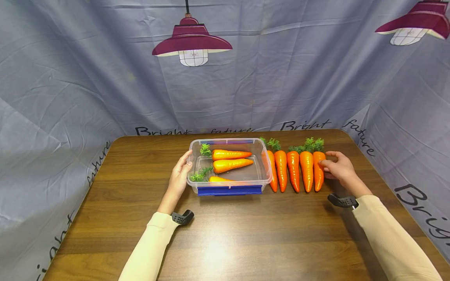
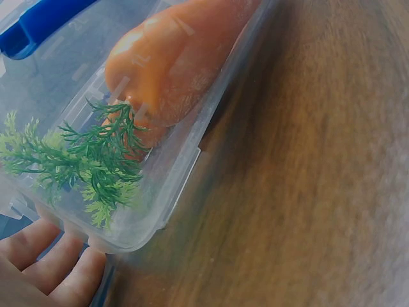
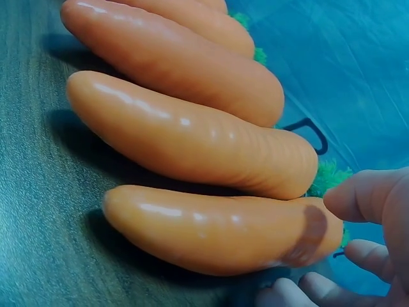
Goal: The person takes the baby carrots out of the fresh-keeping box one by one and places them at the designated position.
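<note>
My left hand (image 1: 180,175) rests against the left end of a clear plastic food container (image 1: 230,183) with blue clips. In the left wrist view its fingertips (image 2: 83,272) touch the outer wall. Three toy carrots lie inside, among them an upper carrot (image 1: 230,154) and a middle carrot (image 1: 232,164); the lowest is partly hidden by the front rim. Right of the container, several carrots stand side by side in a row. My right hand (image 1: 340,168) is beside the rightmost carrot (image 1: 318,171), thumb and fingers spread around its leafy end; contact is unclear.
The container's right rim overlaps the leftmost carrot (image 1: 272,171) of the row in the head view. Everything stands on a brown wooden table (image 1: 225,234). A grey printed curtain (image 1: 246,89) hangs along the table's back and sides.
</note>
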Tool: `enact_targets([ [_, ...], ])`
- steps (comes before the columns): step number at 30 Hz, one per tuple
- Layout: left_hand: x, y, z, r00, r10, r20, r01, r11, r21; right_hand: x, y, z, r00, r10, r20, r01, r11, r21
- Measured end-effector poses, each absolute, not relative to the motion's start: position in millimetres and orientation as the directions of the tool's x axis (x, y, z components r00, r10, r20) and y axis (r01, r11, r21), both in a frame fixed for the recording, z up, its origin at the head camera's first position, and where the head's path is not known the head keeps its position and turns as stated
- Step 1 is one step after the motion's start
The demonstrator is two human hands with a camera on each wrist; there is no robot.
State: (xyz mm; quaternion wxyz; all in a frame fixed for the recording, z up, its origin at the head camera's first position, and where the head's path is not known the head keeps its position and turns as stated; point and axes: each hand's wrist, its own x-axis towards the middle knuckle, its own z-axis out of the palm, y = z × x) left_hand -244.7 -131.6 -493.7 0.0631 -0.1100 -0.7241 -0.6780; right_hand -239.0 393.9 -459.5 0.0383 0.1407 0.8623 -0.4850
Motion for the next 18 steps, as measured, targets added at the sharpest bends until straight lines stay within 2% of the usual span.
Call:
enact_targets([
  [18, -244, -133, -493, -0.97, 0.084, 0.23, 0.235, 0.057, 0.97, -246, 396, -445, -0.97, 0.223, -0.101, 0.212, 0.561, -0.8],
])
